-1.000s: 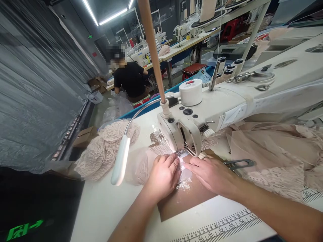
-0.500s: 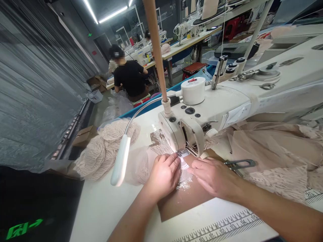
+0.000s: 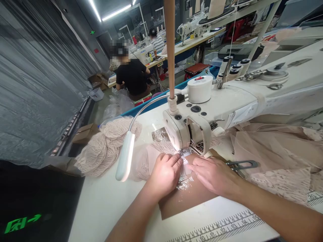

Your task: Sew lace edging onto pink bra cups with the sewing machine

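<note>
My left hand (image 3: 165, 174) rests just in front of the presser foot of a white sewing machine (image 3: 176, 129). Its fingers are held together, pressed down on a narrow strip of pale lace fabric (image 3: 186, 167). From the other side, my right hand (image 3: 214, 173) pinches the strip's right edge between thumb and forefinger, the other fingers curled. Under both hands lies a brown sheet (image 3: 186, 201) with shiny worn patches. The needle area is partly hidden by my left fingertips and the machine head. Sheer beige lace (image 3: 143, 164) spreads to the left of my left hand.
A gooseneck lamp (image 3: 125, 158) hangs left of the machine head. Piled lace pieces (image 3: 101, 151) lie at the table's left. Metal snips (image 3: 243, 164) and sheer fabric (image 3: 267, 144) are on the right, a printed ruler (image 3: 222, 227) in front. A co-worker (image 3: 132, 75) sits beyond.
The head view has shifted slightly, so the machine appears further right. The lace strip shows shorter between my hands, nearer the presser foot. Both hands keep nearly the same hold.
</note>
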`<state>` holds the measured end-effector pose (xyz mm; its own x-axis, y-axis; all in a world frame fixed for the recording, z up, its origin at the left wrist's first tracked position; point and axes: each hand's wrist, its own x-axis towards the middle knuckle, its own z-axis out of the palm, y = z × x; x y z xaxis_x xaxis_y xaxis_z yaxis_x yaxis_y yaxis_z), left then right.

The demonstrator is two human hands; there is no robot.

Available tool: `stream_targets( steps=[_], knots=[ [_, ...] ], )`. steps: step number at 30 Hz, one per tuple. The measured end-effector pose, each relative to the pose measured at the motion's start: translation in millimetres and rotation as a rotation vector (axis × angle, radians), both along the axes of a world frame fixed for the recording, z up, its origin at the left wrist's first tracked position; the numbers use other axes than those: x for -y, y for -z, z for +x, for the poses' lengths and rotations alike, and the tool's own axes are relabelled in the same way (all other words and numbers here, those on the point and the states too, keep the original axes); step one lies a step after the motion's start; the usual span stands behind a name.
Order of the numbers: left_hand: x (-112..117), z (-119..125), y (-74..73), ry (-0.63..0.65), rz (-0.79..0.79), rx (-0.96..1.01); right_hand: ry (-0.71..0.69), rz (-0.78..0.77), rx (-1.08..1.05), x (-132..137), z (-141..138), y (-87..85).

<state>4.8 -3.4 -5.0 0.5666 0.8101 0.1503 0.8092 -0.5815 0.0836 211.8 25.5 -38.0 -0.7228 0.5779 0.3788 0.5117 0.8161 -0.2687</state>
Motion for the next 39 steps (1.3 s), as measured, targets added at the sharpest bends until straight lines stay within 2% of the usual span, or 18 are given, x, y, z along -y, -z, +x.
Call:
stream_targets(
  steps=[9, 18, 24, 27, 30, 32, 35, 37, 39],
  knots=[
    [-5, -6, 0.7, -0.035, -0.024, 0.046, 0.021, 0.032, 0.036, -3, -4, -4.5],
    [-12, -16, 12.8, -0.114, 0.018, 0.124, 0.024, 0.014, 0.048, -7, -8, 0.6],
    [-6, -20, 8.7, -0.146, 0.041, 0.200, 0.036, 0.014, 0.026, -5, -10, -0.2],
    [-6, -20, 11.7, -0.205, 0.045, 0.269, 0.044, 0.000, 0.054, -4, -12, -5.2],
    [-8, -24, 14.8, -0.273, 0.020, 0.348, 0.022, -0.073, 0.062, -3, -9, -18.5],
    [-7, -29, 11.8, -0.302, -0.002, 0.374, -0.004, -0.137, 0.086, 0, 0, -29.6],
    [6, -35, -2.1, -0.280, -0.089, 0.386, 0.004, -0.154, 0.152, 3, 28, -39.2],
    [23, -34, -14.5, -0.174, -0.219, 0.391, 0.045, -0.119, 0.165, 3, 51, -37.0],
    [42, -27, -26.2, -0.008, -0.399, 0.403, 0.105, -0.076, 0.069, 1, 71, -28.9]
  ],
)
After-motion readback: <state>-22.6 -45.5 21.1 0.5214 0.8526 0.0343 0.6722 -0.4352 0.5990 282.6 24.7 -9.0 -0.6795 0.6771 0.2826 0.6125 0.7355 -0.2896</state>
